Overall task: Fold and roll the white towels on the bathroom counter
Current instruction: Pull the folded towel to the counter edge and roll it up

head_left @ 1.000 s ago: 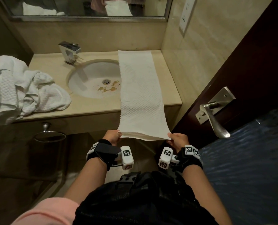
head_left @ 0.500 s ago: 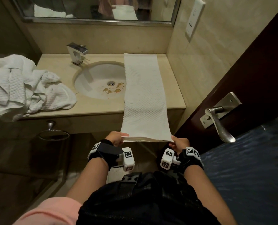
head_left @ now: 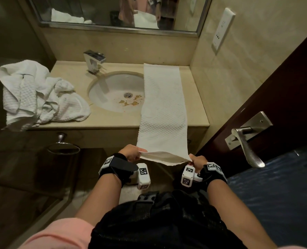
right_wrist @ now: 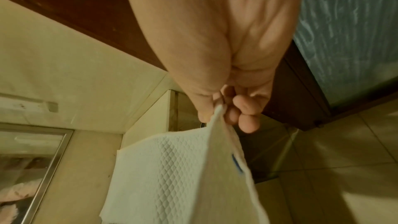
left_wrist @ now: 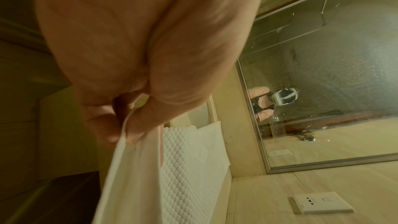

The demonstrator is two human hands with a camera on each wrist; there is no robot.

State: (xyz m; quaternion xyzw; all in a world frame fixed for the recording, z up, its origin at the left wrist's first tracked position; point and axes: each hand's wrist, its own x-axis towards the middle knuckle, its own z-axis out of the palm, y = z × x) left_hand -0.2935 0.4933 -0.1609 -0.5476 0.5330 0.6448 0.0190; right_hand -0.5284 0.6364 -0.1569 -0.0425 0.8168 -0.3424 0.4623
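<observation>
A long white waffle towel (head_left: 164, 108), folded into a narrow strip, lies along the right side of the beige counter (head_left: 197, 97) and hangs over its front edge. My left hand (head_left: 132, 152) pinches the near left corner of the towel (left_wrist: 150, 168), and my right hand (head_left: 196, 159) pinches the near right corner of the towel (right_wrist: 183, 176). The near end is lifted off the counter and sags between the hands. A heap of crumpled white towels (head_left: 39, 94) sits at the counter's left end.
An oval sink (head_left: 113, 90) with brown stains lies left of the strip, with a chrome faucet (head_left: 94, 61) behind it. A mirror (head_left: 116, 11) hangs above. A dark door with a metal handle (head_left: 247, 139) stands close on the right. A towel ring (head_left: 64, 148) hangs under the counter.
The view has tilted up slightly. Both hands keep their pinch on the near corners, and the near edge now sags more between them.
</observation>
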